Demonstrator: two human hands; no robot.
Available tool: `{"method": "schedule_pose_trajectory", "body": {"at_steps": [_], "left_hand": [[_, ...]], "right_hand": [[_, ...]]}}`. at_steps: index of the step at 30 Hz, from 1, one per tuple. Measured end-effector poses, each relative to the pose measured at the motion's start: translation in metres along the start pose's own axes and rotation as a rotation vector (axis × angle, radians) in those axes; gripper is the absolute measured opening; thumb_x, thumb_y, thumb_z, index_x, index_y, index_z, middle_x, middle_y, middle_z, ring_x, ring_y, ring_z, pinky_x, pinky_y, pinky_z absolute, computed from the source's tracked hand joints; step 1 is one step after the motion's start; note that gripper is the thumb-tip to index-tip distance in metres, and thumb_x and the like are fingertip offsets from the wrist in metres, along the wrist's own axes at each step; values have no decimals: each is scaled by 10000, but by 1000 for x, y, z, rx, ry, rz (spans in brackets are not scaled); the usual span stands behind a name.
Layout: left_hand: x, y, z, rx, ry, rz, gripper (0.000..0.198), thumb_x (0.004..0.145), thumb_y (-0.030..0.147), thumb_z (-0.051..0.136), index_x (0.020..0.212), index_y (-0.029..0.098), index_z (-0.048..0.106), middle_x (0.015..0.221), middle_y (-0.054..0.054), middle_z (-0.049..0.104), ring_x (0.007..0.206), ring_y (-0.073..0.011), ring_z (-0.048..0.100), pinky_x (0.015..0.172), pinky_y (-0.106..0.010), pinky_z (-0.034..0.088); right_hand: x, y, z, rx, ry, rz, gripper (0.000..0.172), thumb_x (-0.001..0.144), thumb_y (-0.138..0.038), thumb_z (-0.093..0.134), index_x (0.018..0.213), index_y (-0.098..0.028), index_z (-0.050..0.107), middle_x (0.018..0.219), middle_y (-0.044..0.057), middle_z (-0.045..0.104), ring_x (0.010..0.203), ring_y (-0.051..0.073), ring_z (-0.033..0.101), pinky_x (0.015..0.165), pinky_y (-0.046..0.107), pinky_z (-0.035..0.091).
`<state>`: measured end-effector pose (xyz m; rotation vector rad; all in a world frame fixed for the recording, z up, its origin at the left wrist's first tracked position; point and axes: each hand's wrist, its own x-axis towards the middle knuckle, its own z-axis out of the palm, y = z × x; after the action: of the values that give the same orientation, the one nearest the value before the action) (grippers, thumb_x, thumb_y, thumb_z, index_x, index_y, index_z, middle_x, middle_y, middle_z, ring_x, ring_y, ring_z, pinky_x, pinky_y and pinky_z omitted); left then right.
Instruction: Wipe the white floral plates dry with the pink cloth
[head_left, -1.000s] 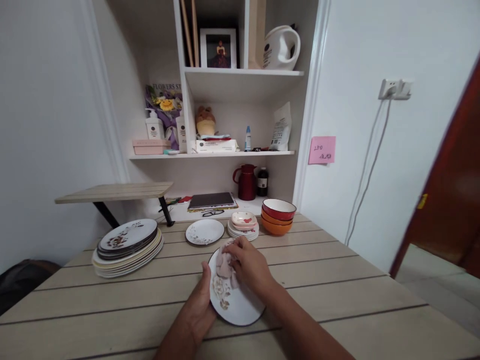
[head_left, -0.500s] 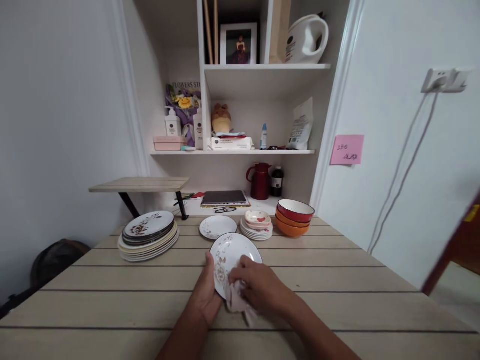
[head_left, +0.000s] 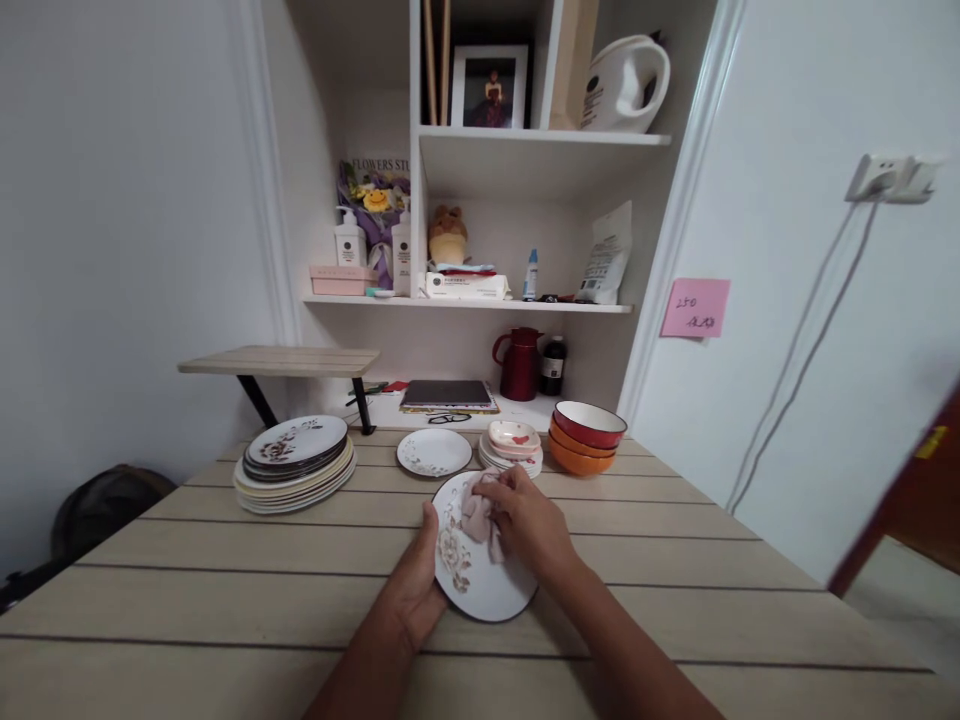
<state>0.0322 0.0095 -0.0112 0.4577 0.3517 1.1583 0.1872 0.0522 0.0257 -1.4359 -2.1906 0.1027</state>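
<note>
White glazed ware with a thin dark rim: the white round plate point(head_left: 491, 592) carries a brown flower print on its left half, with smaller sprigs toward the far edge. It sits low over the near middle of the pale wooden slatted table point(head_left: 675, 560), its face turned up toward the person. Whether its near edge rests on the boards I cannot tell.

The left hand point(head_left: 415, 592) grips the plate at its left rim. The thumb lies over the edge and the other fingers are hidden beneath. The right hand point(head_left: 534, 522) has its fingers bunched together on a crumpled pale pink cloth point(head_left: 478, 516), pressing it against the plate's upper part.

Farther back on the table:
- At the left is a stack of large flowered dinner plates point(head_left: 294, 462).
- Near the middle lies a single small white flowered plate point(head_left: 434, 452).
- Just beside that is a pile of small white saucers point(head_left: 511, 450) with a red-patterned one on top.
- To their right stand nested red and orange bowls point(head_left: 586, 436).

Behind the table rises a white shelf unit point(head_left: 525, 140). A dark red jug point(head_left: 517, 362) and a flat dark tablet point(head_left: 446, 392) sit on its lowest ledge. A pink sticky note point(head_left: 694, 307) is stuck to the white wall at the right, under a socket with trailing cables.
</note>
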Motion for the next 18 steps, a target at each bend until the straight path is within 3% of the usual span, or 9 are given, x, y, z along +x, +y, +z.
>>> {"method": "schedule_pose_trajectory", "body": {"at_steps": [3,7,8,13,18], "left_hand": [[1,3,-4,-12,6,17,619,902,516,443,1409,162,419,1271,-155,616,1208,-290,547,1065,-440,345],[0,8,-7,-20,41,52,646,890,536,456,1397,136,434,1241,-172,631,1181,-297,567,1052,-435,365],[-1,8,-6,-11,50,50,651,886,544,460,1385,127,448,1227,-176,638,1170,-300,575,1045,-434,374],[-2,3,-4,61,56,-16,670,864,598,446,1303,99,534,1142,-178,680,1112,-294,613,994,-413,425],[1,-2,-2,52,15,-3,612,871,575,446,1324,170,519,1174,-146,673,1114,-275,615,992,-420,425]], "right_hand": [[-11,4,-7,-4,-130,-53,422,750,-113,543,1093,-331,654,1100,33,559,863,172,562,678,243,363],[-27,-8,-11,179,-432,-340,421,659,-67,586,965,-339,683,1003,-28,583,866,141,562,736,227,377],[-29,-14,-9,216,-442,-366,404,666,-74,585,963,-331,679,998,-28,578,865,139,561,740,227,383],[-21,-35,8,249,-217,-294,434,715,-55,535,1055,-300,649,1068,12,533,915,151,545,780,247,394],[-1,-30,9,150,18,-160,409,773,-99,514,1089,-326,639,1075,19,526,888,156,546,721,240,381]]}}
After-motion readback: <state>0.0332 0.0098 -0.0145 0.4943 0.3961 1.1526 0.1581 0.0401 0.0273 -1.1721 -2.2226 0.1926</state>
